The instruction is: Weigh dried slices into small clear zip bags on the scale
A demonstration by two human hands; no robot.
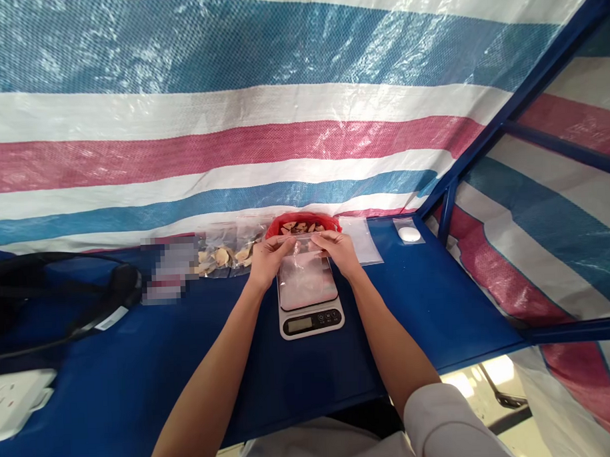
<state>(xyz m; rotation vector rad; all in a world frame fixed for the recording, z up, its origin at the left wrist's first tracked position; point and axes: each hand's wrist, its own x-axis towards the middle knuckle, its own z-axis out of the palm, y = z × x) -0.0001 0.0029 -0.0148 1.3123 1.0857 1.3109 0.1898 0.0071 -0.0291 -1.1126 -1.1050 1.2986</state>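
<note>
Both hands pinch the top edge of a clear plastic bag (302, 265), which hangs over the plate of a white digital kitchen scale (312, 325). My left hand (271, 260) grips the bag's left side, fingers closed. My right hand (338, 250) has its fingers closed on the right side. Nothing shows inside the bag. Just behind the hands lies a red bag (276, 225), open at the top, with dried brown-and-pale slices (301, 227) in it. To the left of my left hand, clear bags (221, 259) hold pale dried slices.
A flat stack of clear bags (368, 246) lies behind my right hand. Farther right is a white oval object (409, 234) on a small clear bag. On the left are a black headset-like strap (121, 288) and a white power strip (18, 402). Striped sheeting (222, 151) and a blue frame (447, 210) border the table.
</note>
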